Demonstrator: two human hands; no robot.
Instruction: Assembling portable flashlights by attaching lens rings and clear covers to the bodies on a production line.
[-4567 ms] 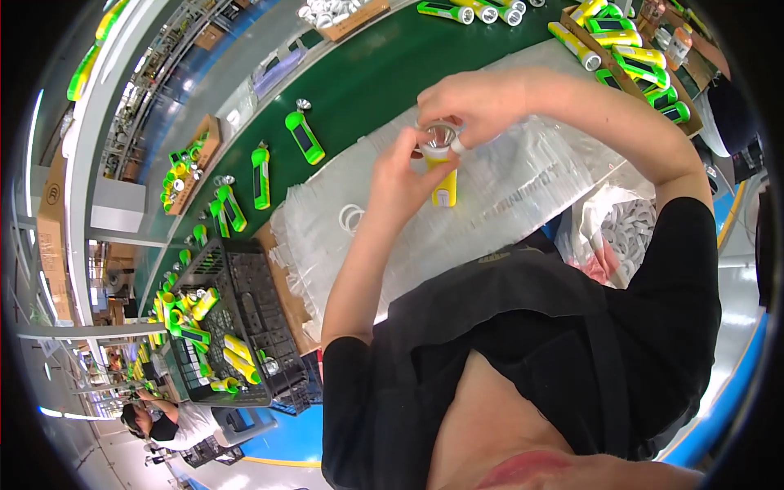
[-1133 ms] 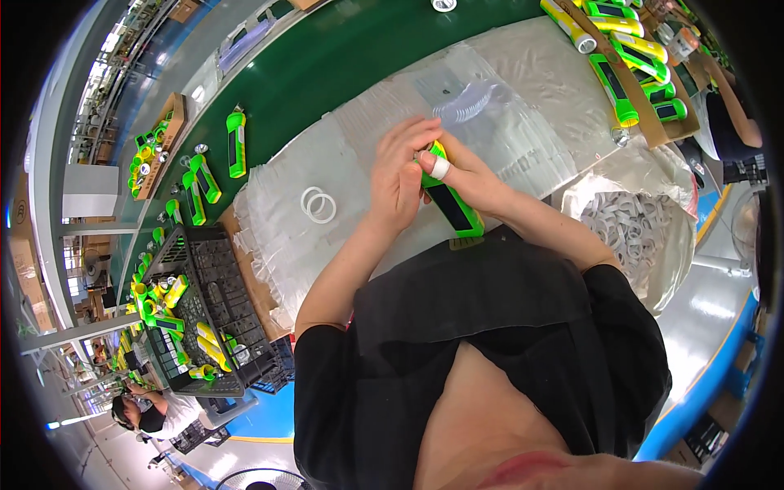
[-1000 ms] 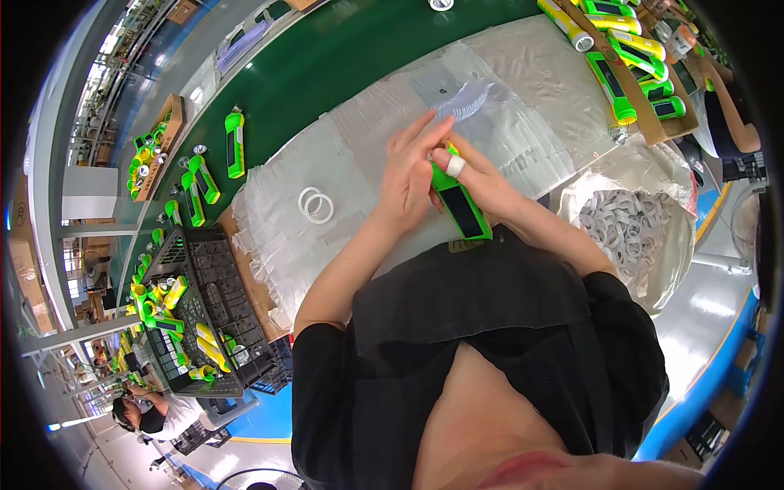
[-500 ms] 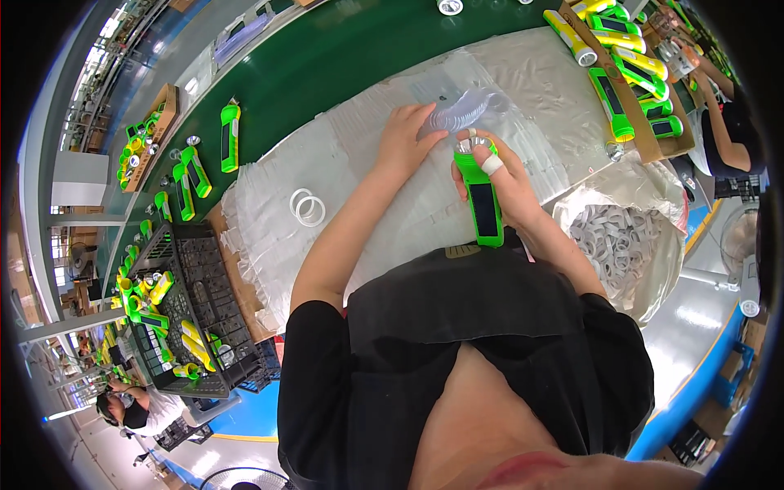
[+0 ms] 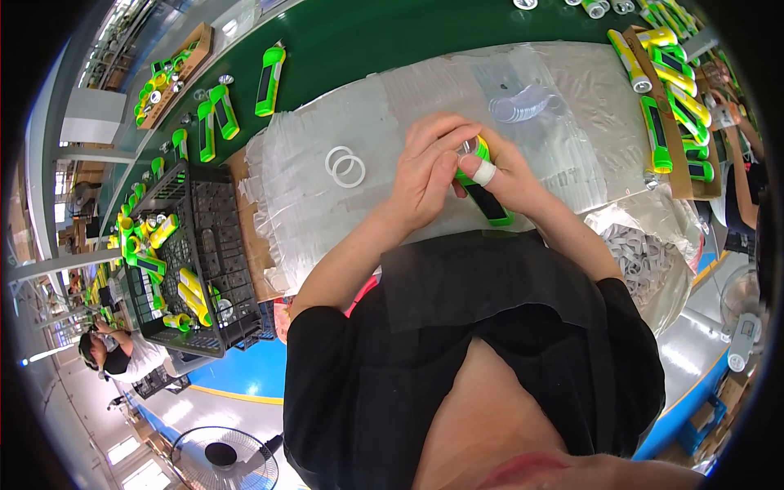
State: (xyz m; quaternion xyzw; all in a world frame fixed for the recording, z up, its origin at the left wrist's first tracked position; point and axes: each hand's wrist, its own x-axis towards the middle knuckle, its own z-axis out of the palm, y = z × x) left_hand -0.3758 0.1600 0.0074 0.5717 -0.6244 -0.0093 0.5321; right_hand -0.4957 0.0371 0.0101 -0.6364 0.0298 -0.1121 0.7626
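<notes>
A green flashlight (image 5: 495, 207) with a dark panel along its body is held in my right hand (image 5: 508, 170), its head end pointing away from me. White tape wraps that hand's thumb. My left hand (image 5: 426, 170) is curled over the flashlight's open head, where a shiny reflector (image 5: 468, 147) shows between the fingers. Whether a small part sits in the left fingertips is hidden. Beyond my hands, a fanned row of clear round discs (image 5: 523, 106) lies on the plastic-covered work surface (image 5: 384, 102). Two white rings (image 5: 345, 167) overlap to the left.
On the left stands a black crate (image 5: 214, 253) with yellow and green flashlights. More flashlights (image 5: 269, 82) lie on the green belt (image 5: 351, 49). At right are a filled cardboard box (image 5: 674, 122) and a bag of pale rings (image 5: 641, 261). Co-workers sit far left and right.
My left hand has left the clear discs and come to the flashlight's head, meeting my right hand. The view has shifted, so the surroundings appear moved.
</notes>
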